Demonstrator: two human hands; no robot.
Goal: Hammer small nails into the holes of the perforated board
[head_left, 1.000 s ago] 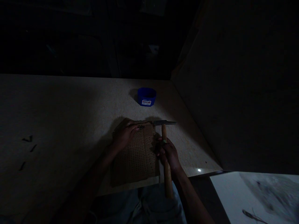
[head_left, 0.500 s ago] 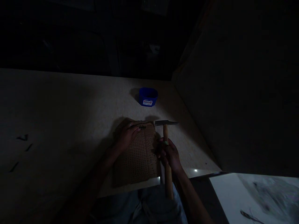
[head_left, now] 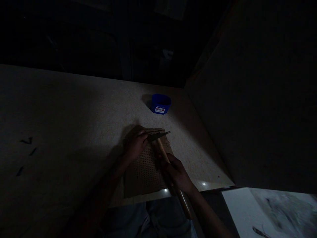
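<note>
My right hand (head_left: pixel 177 172) is wrapped round the wooden handle of a hammer (head_left: pixel 162 148). The hammer's metal head hangs over the upper part of a brown cardboard piece (head_left: pixel 146 178), close to my left fingertips. Rows of small dark dots or holes cover the cardboard. My left hand (head_left: pixel 137 145) rests on the cardboard's upper left, its fingers drawn together in a pinch. Whatever they hold is hidden by the hammer head and the dark.
A blue plastic tub (head_left: pixel 160 105) with a white label stands beyond the cardboard. Several dark strips (head_left: pixel 32 151) lie at the left of the pale table (head_left: pixel 94 112). A dark wall rises at the right. Lower right is a white surface (head_left: pixel 237 208) with a dark object on it.
My right hand has swung the hammer leftward, so its head moved from beside the cardboard to above it near my left fingertips. My left hand stays at the cardboard's top. The view shifted slightly.
</note>
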